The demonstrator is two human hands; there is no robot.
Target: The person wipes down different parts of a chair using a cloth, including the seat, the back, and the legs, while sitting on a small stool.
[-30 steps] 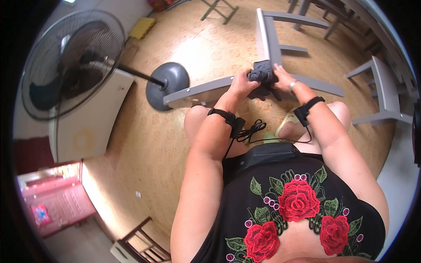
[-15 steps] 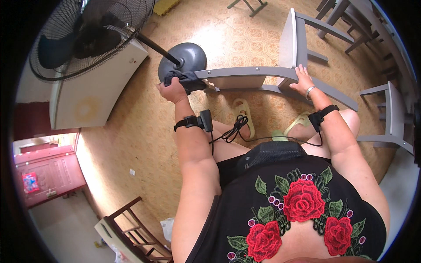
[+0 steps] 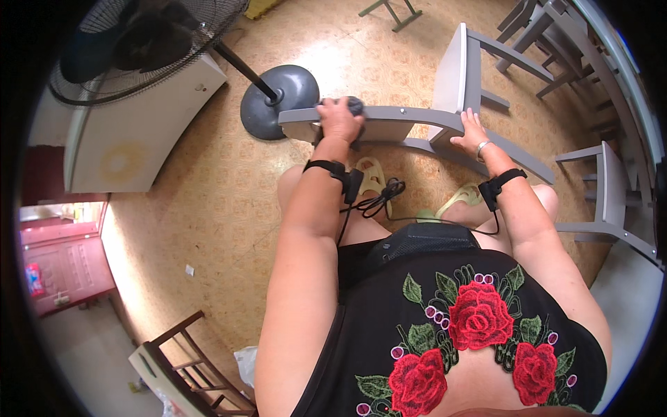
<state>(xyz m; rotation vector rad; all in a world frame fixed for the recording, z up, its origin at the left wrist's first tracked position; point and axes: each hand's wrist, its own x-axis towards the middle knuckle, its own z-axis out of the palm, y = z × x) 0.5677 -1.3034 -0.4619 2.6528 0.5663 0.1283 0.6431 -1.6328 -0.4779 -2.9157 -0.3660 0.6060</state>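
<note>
A grey-framed chair (image 3: 390, 113) with a pale seat (image 3: 449, 69) lies tipped over in front of my legs, its long curved side rail running left to right. My left hand (image 3: 339, 124) is closed over that rail near its left end, gripping a dark cloth (image 3: 355, 106) against it. Part of the cloth is hidden under the fingers. Farther right, my right hand (image 3: 474, 134) rests on the chair frame where rail and seat meet, fingers stretched out and holding nothing.
A black fan base (image 3: 290, 90) stands just beyond the chair's left end; its caged fan head (image 3: 142, 45) is at upper left. Beside it is a white cabinet (image 3: 139, 142). Another grey chair (image 3: 611, 191) stands right, a brown wooden frame (image 3: 191, 361) lower left. A cable (image 3: 379, 201) hangs between my forearms.
My left hand has moved right along the rail with the cloth, from the rail's left end, which is now uncovered. My right hand stays on the frame.
</note>
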